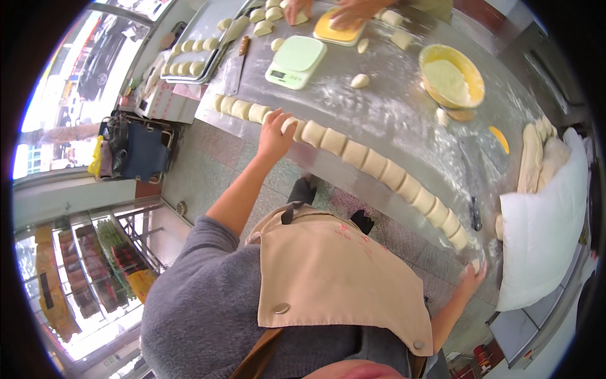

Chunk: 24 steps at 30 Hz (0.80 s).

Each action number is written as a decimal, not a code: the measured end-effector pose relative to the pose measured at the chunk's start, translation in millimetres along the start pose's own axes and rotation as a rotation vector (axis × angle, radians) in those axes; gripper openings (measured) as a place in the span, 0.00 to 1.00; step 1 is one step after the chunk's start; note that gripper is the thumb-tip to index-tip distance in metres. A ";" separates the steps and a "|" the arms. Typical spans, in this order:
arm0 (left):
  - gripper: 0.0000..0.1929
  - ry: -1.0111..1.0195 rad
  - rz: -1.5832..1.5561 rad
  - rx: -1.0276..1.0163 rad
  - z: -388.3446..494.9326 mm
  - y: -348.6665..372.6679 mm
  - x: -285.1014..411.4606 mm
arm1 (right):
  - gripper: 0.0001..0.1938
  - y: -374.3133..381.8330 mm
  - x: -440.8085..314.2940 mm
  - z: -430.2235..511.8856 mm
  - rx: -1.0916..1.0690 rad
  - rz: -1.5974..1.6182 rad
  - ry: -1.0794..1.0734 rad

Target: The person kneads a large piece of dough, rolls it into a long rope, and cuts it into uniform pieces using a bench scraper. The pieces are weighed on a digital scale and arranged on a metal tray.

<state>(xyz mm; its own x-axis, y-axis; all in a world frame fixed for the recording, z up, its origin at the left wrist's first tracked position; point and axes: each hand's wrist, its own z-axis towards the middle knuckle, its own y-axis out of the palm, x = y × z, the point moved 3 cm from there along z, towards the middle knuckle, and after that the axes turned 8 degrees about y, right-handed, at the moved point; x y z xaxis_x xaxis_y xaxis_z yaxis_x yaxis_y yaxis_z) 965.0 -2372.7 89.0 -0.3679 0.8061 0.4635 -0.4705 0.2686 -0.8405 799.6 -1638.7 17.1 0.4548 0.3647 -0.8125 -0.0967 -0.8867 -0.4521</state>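
A long row of cut dough pieces (374, 163) lies along the near edge of the floured metal table (388, 94). My left hand (277, 135) is on the row's left part, its fingers around one dough piece (289, 124). At the row's right end, my right hand (473, 276) holds a small dough piece (476, 265) at its fingertips. Beyond the row lie a cleaver (235, 71) with a wooden handle and a green digital kitchen scale (297, 59). A single dough lump (360, 81) sits right of the scale. A dark-handled knife (475, 214) rests near the right end.
Across the table, a co-worker's hands (350, 16) are over a yellow-topped scale (334, 29). A yellow bowl of flour (450, 78) stands at the right back. Trays of dough pieces (189, 68) are at the left. A white cloth (539, 237) partly covers long dough pieces (530, 156) at the right.
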 end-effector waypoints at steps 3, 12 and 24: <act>0.19 -0.224 -0.260 0.018 57.9 -8.7 -74.1 | 0.30 39.8 -41.9 -70.0 -0.080 0.581 0.220; 0.29 -0.206 -0.126 -0.242 253.8 62.2 -201.2 | 0.28 459.7 -287.9 -218.0 -0.552 0.212 -0.133; 0.23 -0.004 -0.407 -0.324 195.3 5.2 -171.8 | 0.25 719.2 -366.1 -236.5 -0.121 -0.660 -0.947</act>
<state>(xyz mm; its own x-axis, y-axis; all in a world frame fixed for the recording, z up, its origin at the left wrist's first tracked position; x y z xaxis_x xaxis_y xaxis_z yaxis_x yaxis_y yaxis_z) 869.1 -2612.8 59.8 -0.2100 0.6007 0.7714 -0.3037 0.7098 -0.6355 773.0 -2477.2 76.4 -0.4646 0.7876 -0.4048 0.0205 -0.4475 -0.8941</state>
